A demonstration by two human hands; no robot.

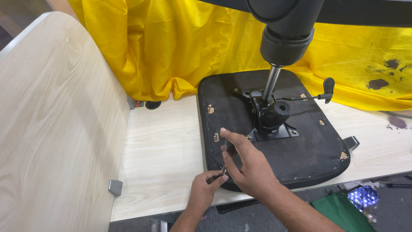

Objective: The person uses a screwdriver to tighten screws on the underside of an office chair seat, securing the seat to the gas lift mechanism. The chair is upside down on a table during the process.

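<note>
An upturned black chair seat (309, 150) lies on the light wooden table (163, 154), its black metal mechanism plate (274, 129) and gas cylinder (271, 83) pointing up. My right hand (246, 165) hovers over the seat's near left corner, fingers curled around a small dark object that I cannot identify. My left hand (206, 187) is just below it at the seat's edge, pinching a thin dark tool or screw (223, 171). A side lever with a black paddle (328, 88) sticks out to the right.
A yellow cloth (171, 43) with dark stains drapes behind the table. A wooden partition panel (56, 124) stands on the left. A round cable port (152, 104) sits near the back edge. Green and blue bags (352, 204) lie on the floor.
</note>
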